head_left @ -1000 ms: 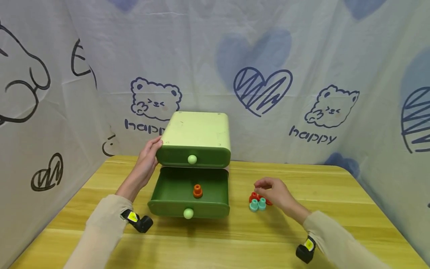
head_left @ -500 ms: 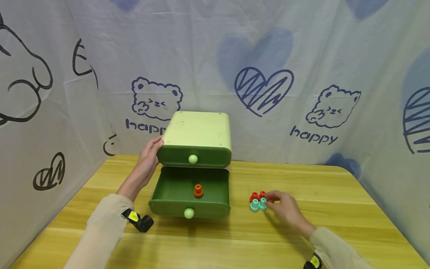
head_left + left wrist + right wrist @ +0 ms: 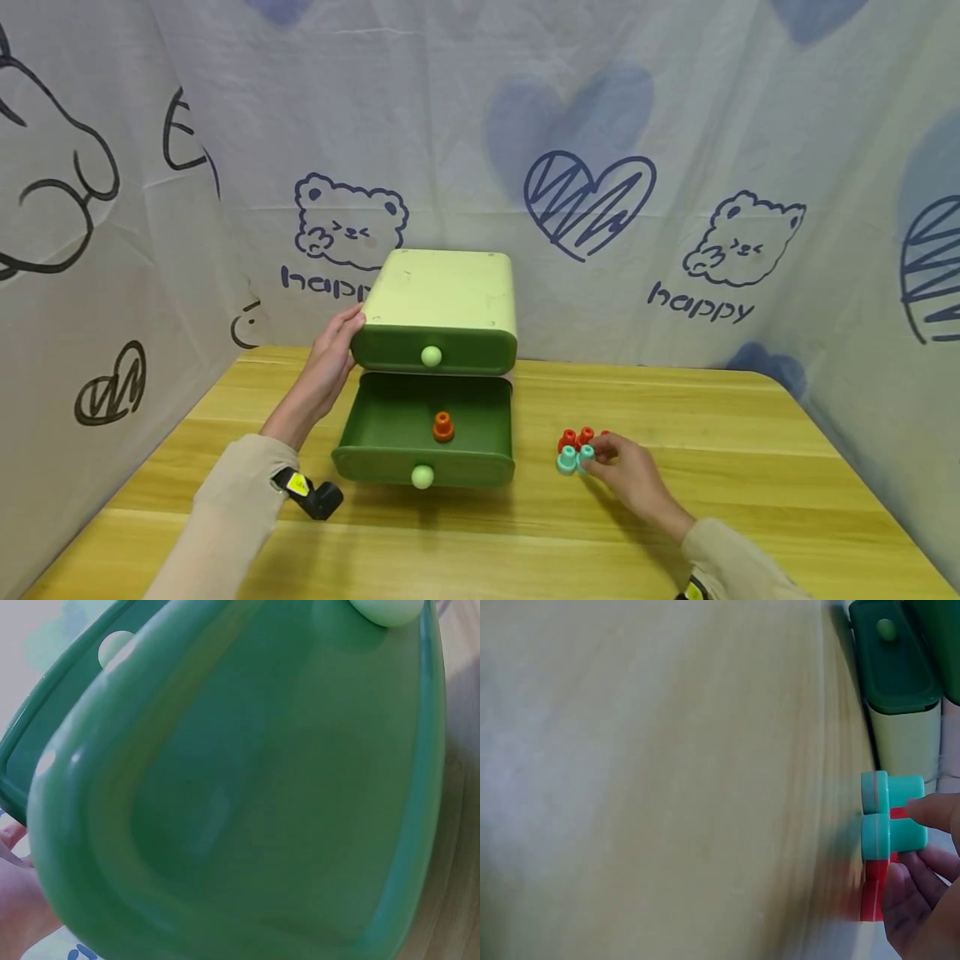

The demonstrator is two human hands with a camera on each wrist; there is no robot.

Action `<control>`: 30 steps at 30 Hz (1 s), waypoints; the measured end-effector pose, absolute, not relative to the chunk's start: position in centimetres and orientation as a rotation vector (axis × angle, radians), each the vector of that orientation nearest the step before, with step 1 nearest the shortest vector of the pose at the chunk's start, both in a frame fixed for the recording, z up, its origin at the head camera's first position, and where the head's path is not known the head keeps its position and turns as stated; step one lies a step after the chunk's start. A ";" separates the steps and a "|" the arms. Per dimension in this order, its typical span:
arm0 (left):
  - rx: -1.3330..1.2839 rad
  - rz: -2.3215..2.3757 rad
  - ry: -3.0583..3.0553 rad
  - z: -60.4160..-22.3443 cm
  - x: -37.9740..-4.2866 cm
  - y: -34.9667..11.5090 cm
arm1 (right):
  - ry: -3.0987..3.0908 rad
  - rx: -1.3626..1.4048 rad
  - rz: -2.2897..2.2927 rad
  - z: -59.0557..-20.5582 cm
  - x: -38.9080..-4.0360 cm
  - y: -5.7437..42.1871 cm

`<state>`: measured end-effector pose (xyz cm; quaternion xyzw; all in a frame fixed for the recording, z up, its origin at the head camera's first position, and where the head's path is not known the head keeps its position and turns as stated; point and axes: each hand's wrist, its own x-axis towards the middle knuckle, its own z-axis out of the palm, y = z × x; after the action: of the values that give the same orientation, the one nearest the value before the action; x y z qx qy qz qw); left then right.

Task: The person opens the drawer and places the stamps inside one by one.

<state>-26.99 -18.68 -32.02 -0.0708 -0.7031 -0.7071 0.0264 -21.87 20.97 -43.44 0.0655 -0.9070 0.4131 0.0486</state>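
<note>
A small drawer cabinet (image 3: pixel 442 287) with a pale yellow-green top stands on the table, its lower drawer (image 3: pixel 360 417) pulled out. Inside that drawer sits an orange stepped peg (image 3: pixel 443 427). My left hand (image 3: pixel 326 362) rests against the cabinet's left side, its fingertips partly hidden. To the right, my right hand (image 3: pixel 633 475) pinches a turquoise stepped peg (image 3: pixel 904 834) between thumb and fingers, the peg still standing in its group. Another turquoise peg (image 3: pixel 567 460) stands beside it, with red pegs (image 3: pixel 569 439) just behind, partly covered by the fingers.
The closed upper drawer (image 3: pixel 390 350) has a round pale knob (image 3: pixel 431 356). A matching knob (image 3: pixel 422 477) sticks out from the lower drawer's front. Behind the wooden table (image 3: pixel 675 400) hangs a printed white cloth (image 3: pixel 465 125), with more cloth along both sides.
My right hand came down from above the pegs, passed to their right side, then moved slightly left onto the right turquoise peg. The left hand stays at the cabinet.
</note>
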 end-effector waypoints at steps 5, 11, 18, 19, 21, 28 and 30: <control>-0.214 -2.187 -2.166 -32.0 -27.0 -18.7 | -2.760 0.204 1.198 -43.6 -21.9 20.6; -0.200 -2.192 -2.166 -32.0 -26.9 -18.7 | -2.758 0.218 1.171 -43.7 -21.8 20.5; -0.194 -2.186 -2.168 -32.0 -26.9 -18.7 | -2.760 0.228 1.173 -43.7 -21.8 20.5; -0.193 -2.187 -2.168 -32.0 -26.8 -18.7 | -2.762 0.228 1.172 -43.7 -21.8 20.5; -0.190 -2.188 -2.168 -32.0 -26.8 -18.7 | -2.765 0.227 1.168 -43.7 -21.8 20.6; -0.183 -2.193 -2.162 -32.0 -26.9 -18.5 | -2.776 0.227 1.180 -43.7 -21.8 20.7; -0.183 -2.196 -2.158 -31.9 -26.9 -18.4 | -2.784 0.222 1.180 -43.6 -21.8 20.8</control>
<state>-26.88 -18.45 -31.95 -0.0593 -0.6994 -0.7117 0.0284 -21.77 20.78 -43.59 0.0731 -0.9168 0.3887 0.0546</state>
